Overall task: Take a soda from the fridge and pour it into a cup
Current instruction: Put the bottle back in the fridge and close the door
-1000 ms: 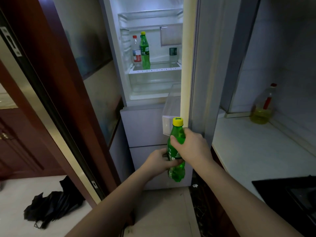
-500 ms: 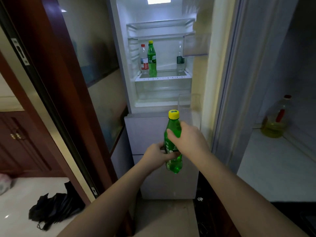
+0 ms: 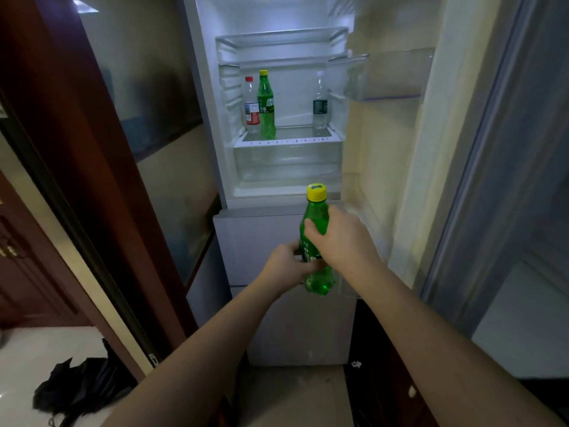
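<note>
i see soda bottle (image 3: 314,241) out of fridge (image 3: 286,155), held upright, both hands' fingers (image 3: 311,227) curled round it; cap (image 3: 316,192) on, door open, no cup visible; pouring remains.

No words or numbers can be read here. The green soda bottle (image 3: 314,217) held in front of the fridge has a green label with white marks on it, but fingers cover part of it and the marks are too small and blurry to make out. Its yellow cap (image 3: 316,192) has a small dark shape on top, also too blurry to read. On the fridge shelf, the second green bottle (image 3: 266,109) has a green and white label, the clear bottle with the red cap (image 3: 251,106) has a red and white label, and the clear bottle on the right (image 3: 320,103) has a dark label. None of these can be read.
</note>
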